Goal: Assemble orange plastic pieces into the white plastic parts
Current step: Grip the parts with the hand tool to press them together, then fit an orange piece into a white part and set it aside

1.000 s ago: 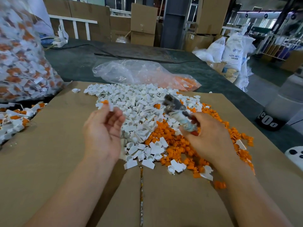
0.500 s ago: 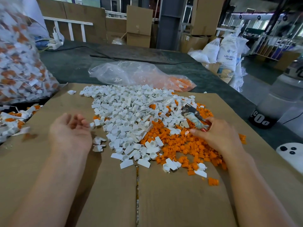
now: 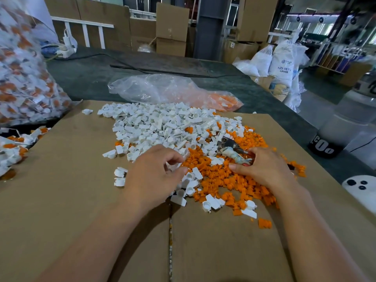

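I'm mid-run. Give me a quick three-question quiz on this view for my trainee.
1. True or false: the right hand grips a tool.
2. The clear bag behind the white parts holds pieces of which colour? A orange, B blue, C green.
3. Fill in: the white parts lie on a sheet of ____.
Key: 1 true; 2 A; 3 cardboard.

Parts heap (image 3: 158, 127) on cardboard (image 3: 61, 190), bag (image 3: 162, 90) behind
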Demonstrator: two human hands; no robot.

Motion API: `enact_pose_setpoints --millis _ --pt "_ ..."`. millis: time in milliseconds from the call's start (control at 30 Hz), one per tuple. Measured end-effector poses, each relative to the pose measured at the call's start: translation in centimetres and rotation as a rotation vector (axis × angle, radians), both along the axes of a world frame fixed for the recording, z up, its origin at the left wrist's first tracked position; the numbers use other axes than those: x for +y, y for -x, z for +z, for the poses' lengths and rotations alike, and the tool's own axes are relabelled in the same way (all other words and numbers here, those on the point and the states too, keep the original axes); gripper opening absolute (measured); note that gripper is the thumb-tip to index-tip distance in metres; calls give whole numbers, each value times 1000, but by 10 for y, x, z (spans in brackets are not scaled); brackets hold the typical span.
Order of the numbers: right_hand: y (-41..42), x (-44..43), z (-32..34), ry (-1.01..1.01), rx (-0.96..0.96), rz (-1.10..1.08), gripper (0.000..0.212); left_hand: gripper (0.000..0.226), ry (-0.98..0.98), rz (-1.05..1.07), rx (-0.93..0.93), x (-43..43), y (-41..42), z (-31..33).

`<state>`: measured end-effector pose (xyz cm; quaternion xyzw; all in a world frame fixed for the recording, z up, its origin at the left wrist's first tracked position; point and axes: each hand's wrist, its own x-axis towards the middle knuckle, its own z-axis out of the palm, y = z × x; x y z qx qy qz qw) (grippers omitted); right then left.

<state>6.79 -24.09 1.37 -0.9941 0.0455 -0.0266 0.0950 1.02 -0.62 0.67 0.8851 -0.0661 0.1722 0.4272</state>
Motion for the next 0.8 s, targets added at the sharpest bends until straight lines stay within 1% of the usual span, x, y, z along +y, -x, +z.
enact_pose_setpoints --millis 100,267,333,400,467,533,600,667,700,767,800 --pt "0 2 0 6 10 3 91 9 -105 -52 14 -2 0 -3" --pt "3 5 1 -12 -25 2 90 33 -270 -111 59 -2 -4 -8" --pt "4 8 1 -41 -67 3 85 38 -308 -144 74 -3 -4 -10" --pt "7 14 3 -124 -194 38 73 35 -360 -161 70 -4 -4 -11" --pt "12 25 5 -211 -331 124 57 30 -380 -162 48 -5 -4 -11" --pt "18 38 6 -248 -369 246 45 26 -364 -159 32 -4 -4 -10" --pt "22 48 5 -234 -347 363 35 19 -345 -166 31 -4 -4 -9" --pt "23 54 3 -228 -325 452 29 9 -299 -162 17 -5 -4 -8" --pt "23 56 2 -224 -311 488 29 7 -242 -154 4 -5 -4 -8" --pt "22 59 -2 -192 -274 534 29 22 -55 -106 17 -7 -1 -6" --pt "21 61 -4 -170 -254 543 29 26 53 -86 47 -8 0 -6"
